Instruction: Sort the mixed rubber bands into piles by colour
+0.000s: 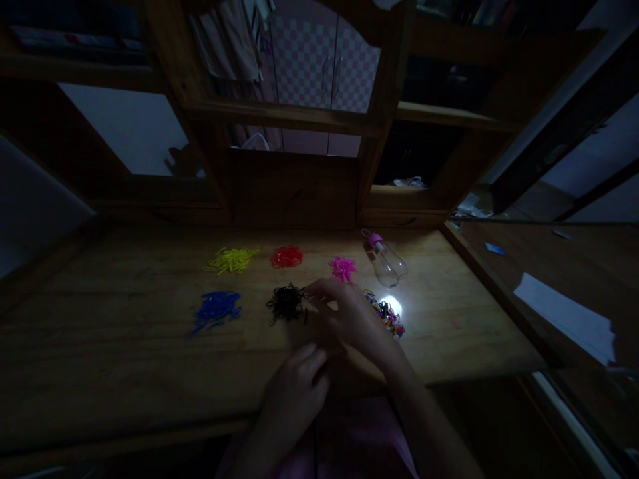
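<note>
Small loops that look like rubber bands lie on the wooden desk in piles sorted by colour. My right hand (347, 313) reaches over the desk, its bent fingertips at the right edge of the black pile (287, 303). What those fingers pinch is too dark to make out. Behind that wrist, partly covered, is a mixed-colour pile (392, 319). My left hand (299, 382) is curled low near the desk's front edge, and its grip is hidden. Farther off are a blue pile (217, 309), a yellow pile (232, 260), a red pile (286, 257) and a pink pile (343, 268).
A clear bottle with a pink cap (390, 265) lies on its side at the back right. A bright light spot falls beside the mixed pile. Wooden shelving (294, 189) rises along the desk's back. White papers (566, 316) lie on a surface to the right.
</note>
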Available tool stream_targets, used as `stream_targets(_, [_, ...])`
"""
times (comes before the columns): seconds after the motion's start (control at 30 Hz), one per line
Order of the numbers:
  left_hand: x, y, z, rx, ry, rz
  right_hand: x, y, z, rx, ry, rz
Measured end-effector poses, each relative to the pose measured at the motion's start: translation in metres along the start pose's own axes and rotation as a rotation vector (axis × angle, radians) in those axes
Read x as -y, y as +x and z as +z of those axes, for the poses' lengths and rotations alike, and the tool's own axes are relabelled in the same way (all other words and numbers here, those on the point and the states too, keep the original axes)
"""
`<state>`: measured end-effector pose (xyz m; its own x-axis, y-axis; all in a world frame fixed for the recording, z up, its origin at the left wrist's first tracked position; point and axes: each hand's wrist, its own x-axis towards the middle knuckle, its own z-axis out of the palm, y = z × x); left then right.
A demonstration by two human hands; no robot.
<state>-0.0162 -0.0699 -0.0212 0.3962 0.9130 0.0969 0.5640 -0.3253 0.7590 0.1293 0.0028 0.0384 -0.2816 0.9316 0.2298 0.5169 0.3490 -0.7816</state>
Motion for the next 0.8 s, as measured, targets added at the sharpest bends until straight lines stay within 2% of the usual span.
stream_targets(0.17, [-0.009, 0.003, -0.005, 0.017, -0.139, 0.035, -0.029, -0.025, -0.062, -0.15, -0.168, 0.082])
stream_targets(0.23, [-0.01, 0.003, -0.005, 0.023, -0.155, 0.032, -0.041, -0.036, -0.08, -0.148, -0.251, 0.104])
stream_targets(0.3, [-0.009, 0.003, -0.004, 0.019, -0.156, 0.033, -0.047, -0.045, -0.087, -0.108, -0.29, 0.111])
stream_targets(0.47, [-0.007, 0.004, -0.003, 0.021, -0.164, 0.039, -0.05, -0.053, -0.074, -0.075, -0.336, 0.108])
stream_targets(0.63, [-0.009, 0.005, -0.003, 0.019, -0.159, 0.04, -0.051, -0.039, -0.058, -0.044, -0.369, 0.048])
stream_targets(0.8, [-0.011, 0.004, -0.005, 0.01, -0.158, 0.047, -0.053, -0.029, -0.05, -0.004, -0.398, 0.051])
